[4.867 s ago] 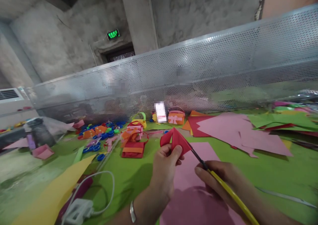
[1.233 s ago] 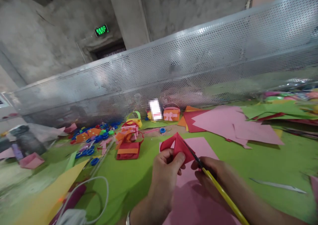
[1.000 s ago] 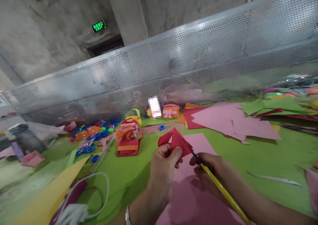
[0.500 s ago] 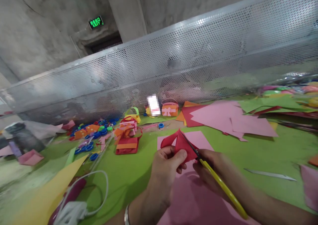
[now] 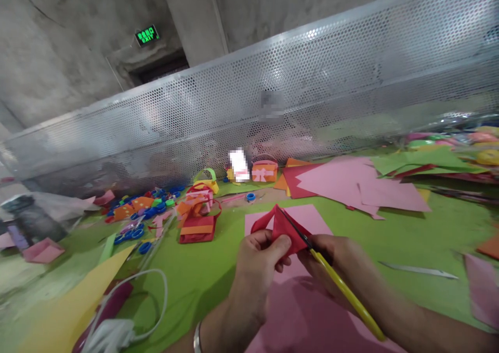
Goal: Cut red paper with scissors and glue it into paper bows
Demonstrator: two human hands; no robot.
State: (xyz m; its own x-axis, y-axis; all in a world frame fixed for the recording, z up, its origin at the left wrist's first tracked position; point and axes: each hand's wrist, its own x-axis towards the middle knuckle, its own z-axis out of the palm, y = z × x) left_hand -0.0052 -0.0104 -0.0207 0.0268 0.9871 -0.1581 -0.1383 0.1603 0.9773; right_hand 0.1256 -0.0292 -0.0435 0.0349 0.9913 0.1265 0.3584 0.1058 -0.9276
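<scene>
The left hand [image 5: 255, 270] pinches the red paper [image 5: 281, 228] in its fingers, over the pink sheet [image 5: 288, 306]. At four o'clock from the paper, the right hand [image 5: 345, 254] grips the scissors [image 5: 343, 288]. If the paper slips, the blades [image 5: 298, 230] could nick the left thumb [image 5: 282, 245] close by.

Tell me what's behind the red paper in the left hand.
Past the red paper, the far end of a pink sheet shows on the green tabletop. Whatever the paper and the left hand directly cover cannot be seen.
</scene>
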